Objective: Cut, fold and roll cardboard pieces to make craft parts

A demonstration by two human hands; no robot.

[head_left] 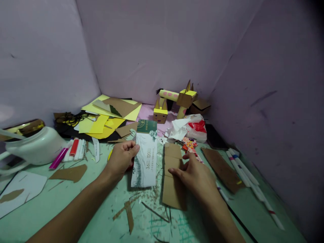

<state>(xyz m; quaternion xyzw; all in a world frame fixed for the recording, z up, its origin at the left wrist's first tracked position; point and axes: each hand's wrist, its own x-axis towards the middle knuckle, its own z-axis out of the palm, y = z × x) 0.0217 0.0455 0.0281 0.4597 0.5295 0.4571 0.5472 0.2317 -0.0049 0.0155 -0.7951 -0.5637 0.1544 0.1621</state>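
A: Item one, the left hand?

B: Left hand (pixel 121 156): narrow pinch, thumb on top, holding the printed green-and-white card (pixel 146 162) by its left edge, above the middle.

A: Item two?

B: Creased cardboard strip (pixel 172 192), upright in view, just right of the card with a narrow gap between. Right hand (pixel 197 173): thumb and forefinger slightly apart over the strip; whether they grip it, cannot tell.

A: Handling notes?

B: Card: thin stock, likely to bow; a light pinch and level wrist suit it. Strip: cross creases, likely to hinge there; support on both sides of a crease serves better than pressure at one point.

A: Surface?

B: Green counter (pixel 101 211). Loose cardboard offcuts (pixel 129 216), near the lower ends of both pieces; grit beneath either could keep it from lying flat. White tissue packet (pixel 198 130), beyond the strip; best given clearance by the right fingers.
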